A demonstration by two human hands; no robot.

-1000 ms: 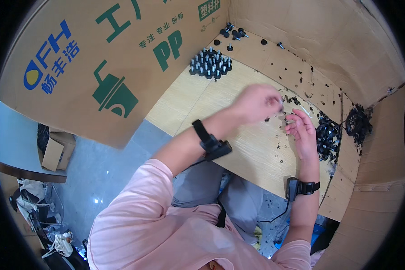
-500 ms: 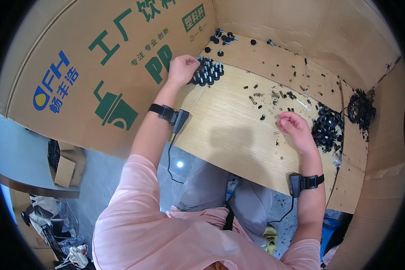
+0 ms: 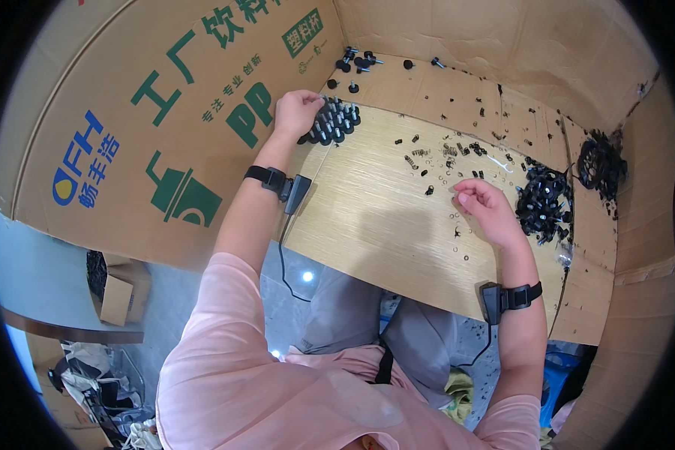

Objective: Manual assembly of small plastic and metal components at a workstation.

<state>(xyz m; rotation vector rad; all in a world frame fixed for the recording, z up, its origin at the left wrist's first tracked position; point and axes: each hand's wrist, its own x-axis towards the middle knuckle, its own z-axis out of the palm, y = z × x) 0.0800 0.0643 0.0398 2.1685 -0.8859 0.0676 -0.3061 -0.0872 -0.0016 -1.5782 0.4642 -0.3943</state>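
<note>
cardboard-walled wooden counter (image 3: 367, 217). left hand (image 3: 296, 112) curled on upright black knob cluster (image 3: 336, 124), grouped for tally; right hand (image 3: 487, 210) loosely pinching among scattered small parts (image 3: 442, 161).

The left hand (image 3: 296, 112) touches a cluster of black knobs (image 3: 334, 124). The right hand (image 3: 487, 210) rests on the wooden table (image 3: 367, 217) among small springs (image 3: 427, 161).

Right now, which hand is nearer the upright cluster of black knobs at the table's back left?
Left. The left hand is at the cluster of black knobs, touching its edge. The right hand rests far across the table among small loose parts.
</note>
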